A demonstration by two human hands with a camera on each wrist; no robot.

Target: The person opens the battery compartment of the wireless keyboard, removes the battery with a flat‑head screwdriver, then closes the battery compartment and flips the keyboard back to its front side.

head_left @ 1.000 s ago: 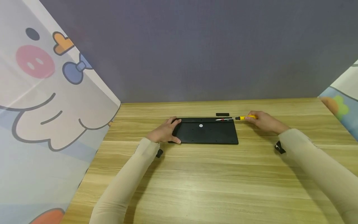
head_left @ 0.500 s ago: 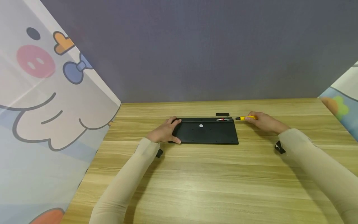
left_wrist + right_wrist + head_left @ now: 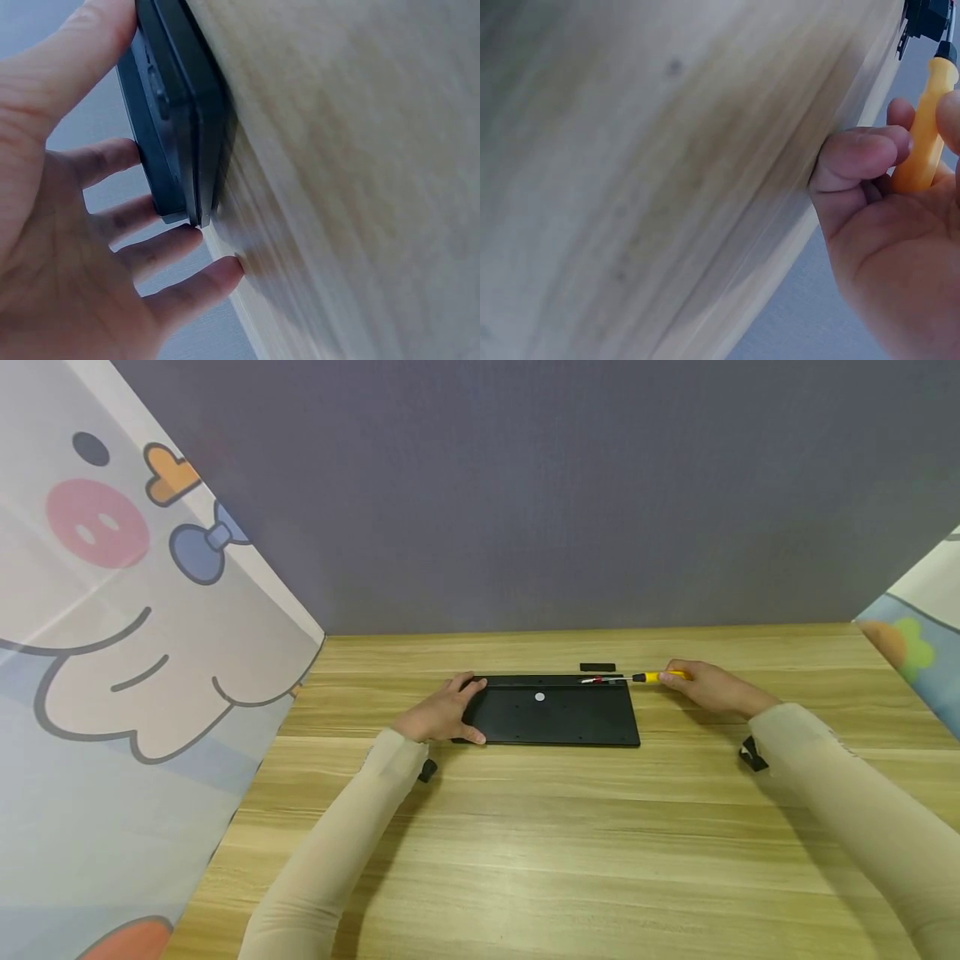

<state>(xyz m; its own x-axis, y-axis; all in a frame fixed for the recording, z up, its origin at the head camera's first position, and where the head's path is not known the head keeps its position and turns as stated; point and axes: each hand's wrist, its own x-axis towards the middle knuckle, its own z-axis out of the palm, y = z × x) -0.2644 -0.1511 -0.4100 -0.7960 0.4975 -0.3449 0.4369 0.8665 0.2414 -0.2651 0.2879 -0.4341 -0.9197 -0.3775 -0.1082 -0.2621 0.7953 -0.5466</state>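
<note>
A flat black keyboard (image 3: 555, 718) lies face down on the table, with a round white sticker and a raised strip along its far edge. My left hand (image 3: 442, 710) spans its left end, thumb on the near edge and fingers toward the far edge. In the left wrist view, some fingertips touch the keyboard's end and one reaches the tabletop. My right hand (image 3: 708, 685) grips the yellow handle of a screwdriver (image 3: 660, 677). Its metal shaft points left over the far strip. At the tip shows a small red and silver piece (image 3: 595, 680), too small to identify.
A small black rectangular cover (image 3: 597, 667) lies on the wooden table (image 3: 525, 843) just beyond the keyboard's far right part. A grey panel (image 3: 525, 502) rises behind the table. A cartoon-printed wall (image 3: 187, 677) borders the left side, and another printed wall stands at the right.
Both hands, the keyboard and the screwdriver stay almost in place. The screwdriver and right hand shift very slightly at most.
</note>
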